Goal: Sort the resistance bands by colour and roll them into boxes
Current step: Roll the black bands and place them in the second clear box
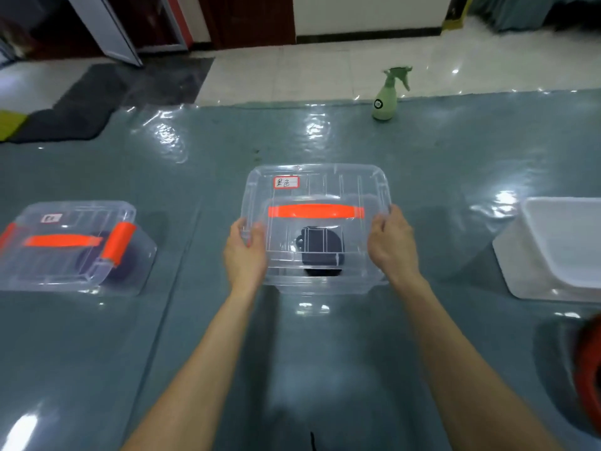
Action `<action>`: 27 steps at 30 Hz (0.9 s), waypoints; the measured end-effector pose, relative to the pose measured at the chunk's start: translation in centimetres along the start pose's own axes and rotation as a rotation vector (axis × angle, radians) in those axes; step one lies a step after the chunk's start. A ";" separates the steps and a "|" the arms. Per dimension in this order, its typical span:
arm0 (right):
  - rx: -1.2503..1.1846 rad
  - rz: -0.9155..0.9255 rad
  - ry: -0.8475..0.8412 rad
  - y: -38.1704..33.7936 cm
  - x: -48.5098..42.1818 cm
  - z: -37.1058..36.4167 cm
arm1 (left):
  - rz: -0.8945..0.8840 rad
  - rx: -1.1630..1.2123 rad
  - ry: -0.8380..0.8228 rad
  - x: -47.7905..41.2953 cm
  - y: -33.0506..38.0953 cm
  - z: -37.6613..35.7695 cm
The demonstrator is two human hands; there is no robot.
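My left hand (245,252) and right hand (392,245) each grip a side edge of the clear lid (315,190), holding it over the middle box (318,286) at the centre of the film-covered surface (195,157), with one rolled black band (320,249) inside. Set down skewed, a corner could ride the rim, or the box could slide on the slick film. I count two clear boxes, the closed box (65,249) at the left edge holding one dark roll, plus one white tub (559,252) at the right edge and one spray bottle (385,99) at the far edge.

We seem to be in a plain indoor room, perhaps a home: glossy white floor tiles (325,73), a dark wooden door (250,17), a grey mat (97,102) and a plastic-covered worktop (325,353).
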State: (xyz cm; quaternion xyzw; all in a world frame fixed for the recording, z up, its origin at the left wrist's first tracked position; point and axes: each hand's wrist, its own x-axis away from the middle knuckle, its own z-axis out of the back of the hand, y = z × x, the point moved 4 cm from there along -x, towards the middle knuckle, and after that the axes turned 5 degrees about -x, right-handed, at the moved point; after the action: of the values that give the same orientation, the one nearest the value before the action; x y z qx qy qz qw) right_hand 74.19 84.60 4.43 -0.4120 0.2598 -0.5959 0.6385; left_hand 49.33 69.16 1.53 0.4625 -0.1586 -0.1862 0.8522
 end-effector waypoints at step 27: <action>-0.383 -0.126 0.148 8.0 2.0 -0.5 | 0.000 0.160 0.143 2.6 -4.7 -2.0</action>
State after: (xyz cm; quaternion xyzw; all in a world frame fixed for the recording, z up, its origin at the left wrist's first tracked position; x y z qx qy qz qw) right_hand 78.49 82.18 -2.25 -0.4963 0.3883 -0.6032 0.4889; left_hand 51.76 67.05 -3.22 0.5411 -0.1117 -0.1397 0.8217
